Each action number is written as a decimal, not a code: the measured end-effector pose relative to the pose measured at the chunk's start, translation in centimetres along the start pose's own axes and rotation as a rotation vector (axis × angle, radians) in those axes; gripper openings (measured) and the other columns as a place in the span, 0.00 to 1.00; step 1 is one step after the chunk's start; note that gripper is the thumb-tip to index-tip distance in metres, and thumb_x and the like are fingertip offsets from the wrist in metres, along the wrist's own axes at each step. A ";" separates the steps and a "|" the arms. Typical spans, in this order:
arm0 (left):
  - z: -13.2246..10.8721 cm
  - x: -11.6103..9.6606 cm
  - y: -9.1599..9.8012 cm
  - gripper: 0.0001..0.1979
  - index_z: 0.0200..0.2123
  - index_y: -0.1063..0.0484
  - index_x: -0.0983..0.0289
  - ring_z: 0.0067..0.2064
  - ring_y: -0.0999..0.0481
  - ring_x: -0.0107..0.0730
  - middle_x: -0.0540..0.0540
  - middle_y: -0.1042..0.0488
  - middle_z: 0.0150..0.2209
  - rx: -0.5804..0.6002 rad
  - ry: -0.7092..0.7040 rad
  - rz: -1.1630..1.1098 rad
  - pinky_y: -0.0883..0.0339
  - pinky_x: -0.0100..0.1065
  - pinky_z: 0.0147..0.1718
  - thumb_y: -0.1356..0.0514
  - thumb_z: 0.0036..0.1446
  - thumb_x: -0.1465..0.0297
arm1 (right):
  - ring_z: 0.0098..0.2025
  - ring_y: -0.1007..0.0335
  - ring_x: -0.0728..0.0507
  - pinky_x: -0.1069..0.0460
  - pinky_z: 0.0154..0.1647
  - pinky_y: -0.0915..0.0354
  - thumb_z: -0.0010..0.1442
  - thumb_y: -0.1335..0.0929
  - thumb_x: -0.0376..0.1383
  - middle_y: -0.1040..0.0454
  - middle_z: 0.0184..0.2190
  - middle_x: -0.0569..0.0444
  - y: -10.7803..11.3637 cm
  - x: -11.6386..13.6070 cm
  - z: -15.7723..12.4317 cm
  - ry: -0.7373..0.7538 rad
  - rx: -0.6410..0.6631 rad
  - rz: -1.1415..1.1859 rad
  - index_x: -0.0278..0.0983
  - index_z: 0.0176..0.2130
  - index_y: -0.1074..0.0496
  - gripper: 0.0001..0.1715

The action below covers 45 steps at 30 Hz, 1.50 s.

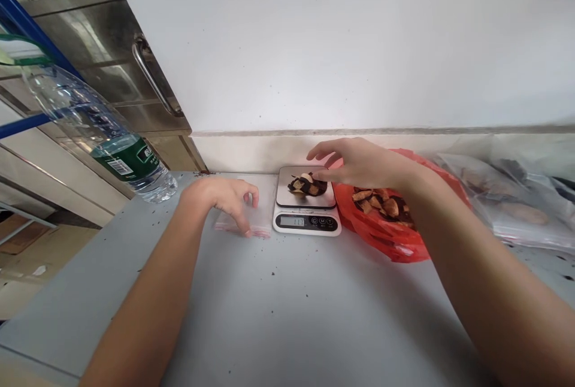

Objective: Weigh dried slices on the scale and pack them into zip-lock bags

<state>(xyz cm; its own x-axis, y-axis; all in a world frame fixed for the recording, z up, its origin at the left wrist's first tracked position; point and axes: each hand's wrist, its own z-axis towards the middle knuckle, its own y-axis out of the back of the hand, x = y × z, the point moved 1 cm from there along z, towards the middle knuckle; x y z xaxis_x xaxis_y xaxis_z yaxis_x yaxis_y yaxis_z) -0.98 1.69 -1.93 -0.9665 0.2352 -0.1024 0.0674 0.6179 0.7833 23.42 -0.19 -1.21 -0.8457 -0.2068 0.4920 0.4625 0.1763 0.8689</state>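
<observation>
A small digital kitchen scale (306,219) stands on the grey table (278,309) by the wall, with a little heap of brown and dark dried pieces (307,184) on its steel plate. My right hand (359,162) hovers over the plate's right side, fingers loosely spread, thumb touching the heap. Under its wrist lies an open red plastic bag (386,237) holding more dried pieces (381,202). My left hand (222,198) rests left of the scale, fingers curled down, pressing on a small clear zip bag (258,228) lying flat.
A clear water bottle with a green label (117,147) lies tilted at the table's left rear. Clear plastic bags with contents (516,201) are piled at the right. A white wall runs behind; steel cabinets (112,45) stand at the left. Dark crumbs dot the table.
</observation>
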 end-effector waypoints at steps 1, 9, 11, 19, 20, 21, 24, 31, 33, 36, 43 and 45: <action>0.1 -0.1 -0.1 0.35 0.45 0.24 0.55 0.49 0.22 0.54 0.57 0.23 0.56 0.006 0.002 0.011 0.28 0.38 0.37 0.28 0.30 0.52 | 0.54 0.21 0.36 0.45 0.51 0.26 0.65 0.30 0.42 0.19 0.54 0.46 0.1 0.0 -0.1 0.012 -0.009 -0.002 0.40 0.55 0.22 0.20; 0.3 0.8 -0.1 0.16 0.35 0.18 0.54 0.52 0.22 0.54 0.53 0.18 0.51 0.013 -0.092 -0.015 0.30 0.40 0.45 0.37 0.41 0.58 | 0.38 0.21 0.43 0.50 0.36 0.30 0.63 0.31 0.33 0.16 0.41 0.52 1.1 0.2 -1.1 -0.002 0.117 -0.008 0.40 0.43 0.22 0.09; 0.1 1.4 0.2 0.16 0.34 0.17 0.55 0.53 0.22 0.53 0.54 0.17 0.50 0.004 -0.115 -0.050 0.30 0.39 0.46 0.37 0.42 0.57 | 0.35 0.23 0.43 0.50 0.32 0.32 0.62 0.31 0.34 0.17 0.40 0.52 1.2 0.0 -1.2 -0.010 0.202 -0.016 0.41 0.42 0.22 0.08; -2.6 0.7 1.7 0.15 0.30 0.27 0.59 0.36 0.23 0.41 0.54 0.21 0.34 -0.385 -0.222 -0.246 0.33 0.35 0.33 0.39 0.44 0.55 | 0.36 0.25 0.42 0.49 0.38 0.33 0.67 0.35 0.39 0.19 0.37 0.54 0.0 1.4 -1.8 0.261 0.204 0.186 0.43 0.58 0.27 0.21; -2.9 0.3 1.8 0.15 0.31 0.27 0.59 0.36 0.23 0.41 0.54 0.21 0.34 -0.452 -0.240 -0.276 0.33 0.35 0.33 0.39 0.45 0.55 | 0.36 0.26 0.43 0.49 0.38 0.33 0.70 0.37 0.41 0.20 0.37 0.54 -0.5 1.8 -1.7 0.311 0.203 0.237 0.44 0.62 0.30 0.24; -3.2 -0.1 1.8 0.15 0.32 0.27 0.59 0.36 0.23 0.40 0.54 0.22 0.34 -0.505 -0.263 -0.305 0.33 0.35 0.33 0.38 0.45 0.55 | 0.37 0.26 0.43 0.49 0.38 0.34 0.72 0.38 0.42 0.20 0.37 0.54 -1.0 2.1 -1.6 0.349 0.195 0.266 0.45 0.63 0.31 0.24; -3.6 -1.0 1.8 0.12 0.29 0.31 0.60 0.34 0.25 0.36 0.52 0.25 0.30 -0.628 -0.318 -0.349 0.32 0.35 0.33 0.37 0.45 0.59 | 0.32 0.30 0.44 0.50 0.35 0.37 0.74 0.41 0.48 0.26 0.31 0.56 -2.8 2.9 -1.0 0.369 0.138 0.245 0.41 0.51 0.25 0.22; -3.8 -2.0 1.4 0.40 0.64 0.36 0.54 0.68 0.34 0.55 0.56 0.33 0.67 -0.684 -0.492 -0.264 0.36 0.47 0.63 0.34 0.49 0.51 | 0.28 0.32 0.47 0.52 0.31 0.40 0.57 0.30 0.30 0.27 0.24 0.58 -3.8 4.1 -0.4 0.153 -0.285 0.341 0.39 0.26 0.32 0.10; -3.5 -2.3 1.2 0.61 0.75 0.52 0.49 0.76 0.50 0.60 0.53 0.49 0.77 -0.529 -0.497 -0.226 0.46 0.49 0.70 0.29 0.41 0.46 | 0.30 0.29 0.46 0.52 0.33 0.37 0.51 0.29 0.27 0.24 0.26 0.58 -3.7 4.1 -0.4 0.156 -0.337 0.443 0.38 0.28 0.30 0.08; -3.1 -2.6 1.0 0.69 0.78 0.59 0.50 0.78 0.56 0.62 0.52 0.57 0.79 -0.451 -0.475 -0.207 0.51 0.48 0.73 0.27 0.38 0.45 | 0.32 0.27 0.45 0.50 0.34 0.35 0.50 0.25 0.34 0.23 0.28 0.56 -3.3 4.0 -0.5 0.176 -0.341 0.526 0.38 0.28 0.28 0.08; -2.7 -1.0 1.1 0.61 0.77 0.54 0.58 0.76 0.48 0.62 0.59 0.51 0.78 -0.472 -0.331 -0.171 0.45 0.47 0.70 0.33 0.47 0.42 | 0.43 0.22 0.34 0.43 0.42 0.30 0.67 0.32 0.52 0.20 0.43 0.43 -2.3 3.3 -0.6 -0.085 -0.266 0.177 0.37 0.59 0.32 0.29; -2.3 -0.4 1.0 0.60 0.76 0.53 0.59 0.75 0.45 0.62 0.61 0.49 0.78 -0.419 -0.257 -0.145 0.43 0.46 0.69 0.33 0.47 0.43 | 0.51 0.24 0.29 0.40 0.48 0.30 0.68 0.34 0.56 0.23 0.51 0.37 -2.5 3.0 -0.5 -0.182 -0.200 0.001 0.36 0.65 0.35 0.37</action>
<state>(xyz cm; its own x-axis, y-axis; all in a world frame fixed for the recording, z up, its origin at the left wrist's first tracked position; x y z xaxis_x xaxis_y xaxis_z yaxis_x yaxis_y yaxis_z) -1.07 0.49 0.33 -0.8631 0.3786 -0.3344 -0.2187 0.3167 0.9230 19.87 -1.72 -1.89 -0.8709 -0.0271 0.4907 0.4913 -0.0214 0.8707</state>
